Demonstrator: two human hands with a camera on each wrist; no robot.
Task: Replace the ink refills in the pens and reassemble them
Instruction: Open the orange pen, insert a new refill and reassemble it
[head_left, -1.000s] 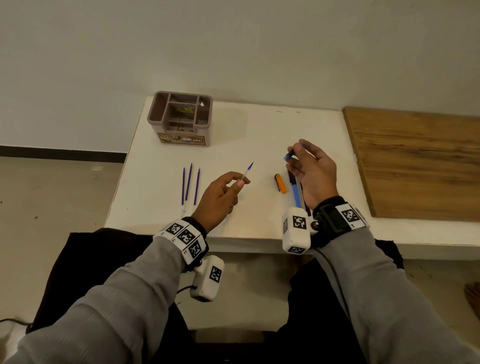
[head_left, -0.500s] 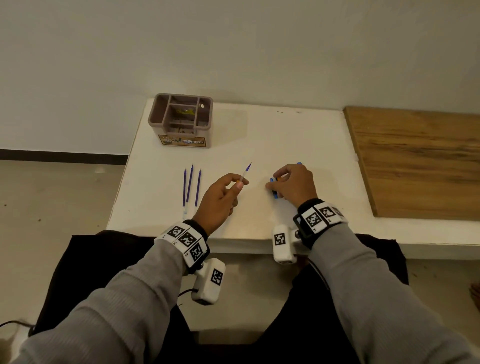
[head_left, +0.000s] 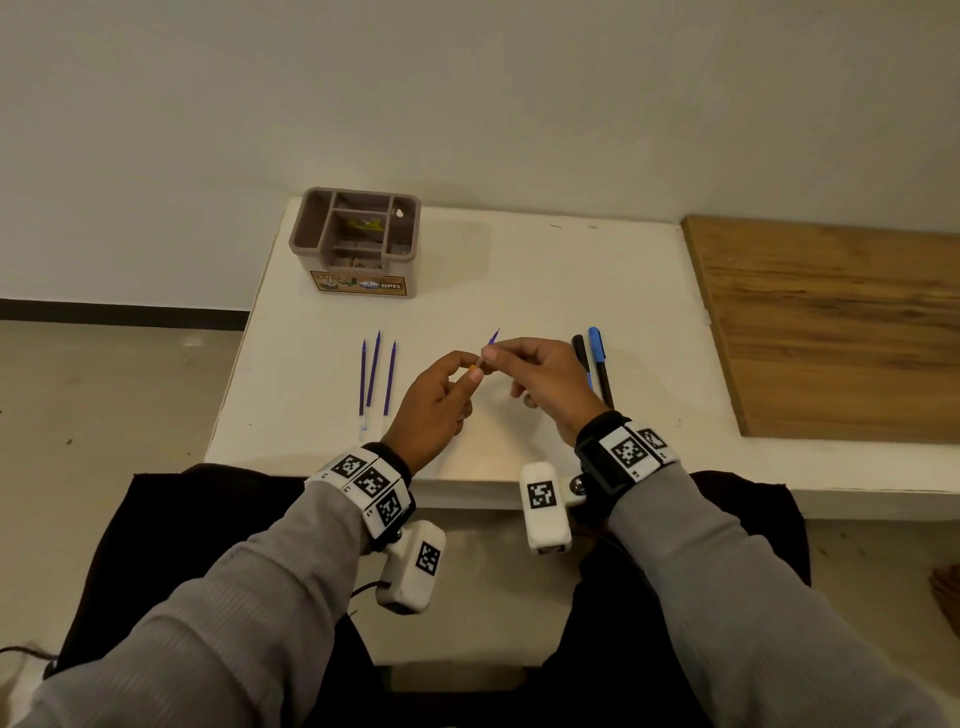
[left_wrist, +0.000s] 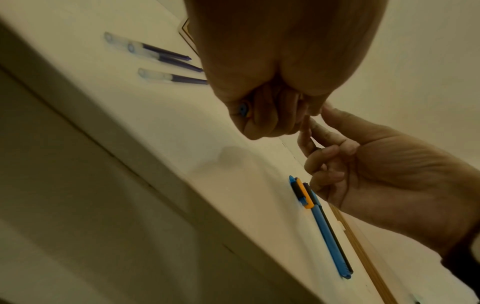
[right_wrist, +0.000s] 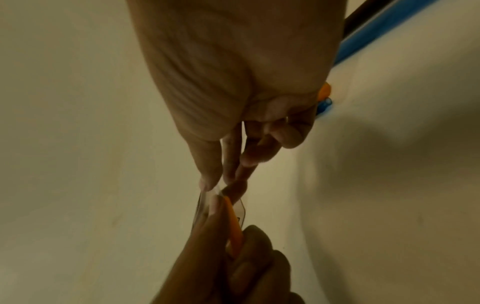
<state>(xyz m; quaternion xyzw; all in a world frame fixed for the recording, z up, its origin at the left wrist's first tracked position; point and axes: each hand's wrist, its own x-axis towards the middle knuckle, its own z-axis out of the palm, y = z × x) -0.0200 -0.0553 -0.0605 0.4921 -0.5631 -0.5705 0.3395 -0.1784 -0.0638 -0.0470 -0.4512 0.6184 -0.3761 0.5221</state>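
Above the tabletop (head_left: 519, 270): left hand (head_left: 434, 405) pinching an orange barrel (right_wrist: 233, 224), right hand (head_left: 545, 379) pinching a refill (head_left: 491, 340) at its mouth. Three refills (head_left: 374, 376) left, pens (head_left: 595, 364) right.

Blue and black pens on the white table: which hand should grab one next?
Probably the right hand: the blue pen and black pen lie just beside it; the left hand, gripping an orange pen piece, is farther. The right must first release the thin blue refill it pinches.
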